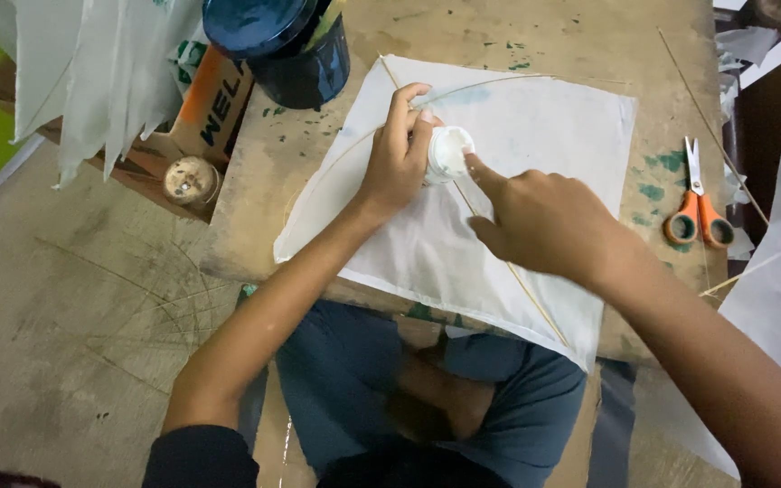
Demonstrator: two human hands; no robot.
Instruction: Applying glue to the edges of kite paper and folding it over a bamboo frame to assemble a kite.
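A white square paper sheet (pixel 535 145) lies on a low wooden board (pixel 589 36), with a thin bamboo stick (pixel 526 289) running diagonally across it and a curved stick bowed over its upper part. My left hand (pixel 397 158) is closed around a small white jar (pixel 449 154), holding it over the middle of the sheet. My right hand (pixel 544 221) reaches in from the right with its index finger pointing into the jar's open mouth. My crossed legs in blue trousers show below the board.
A dark blue tub (pixel 282 45) stands at the board's top left. Orange-handled scissors (pixel 698 212) lie at the right edge beside thin sticks. A thread spool (pixel 190 179) sits on a cardboard box at left. White paper hangs at top left and lies at right.
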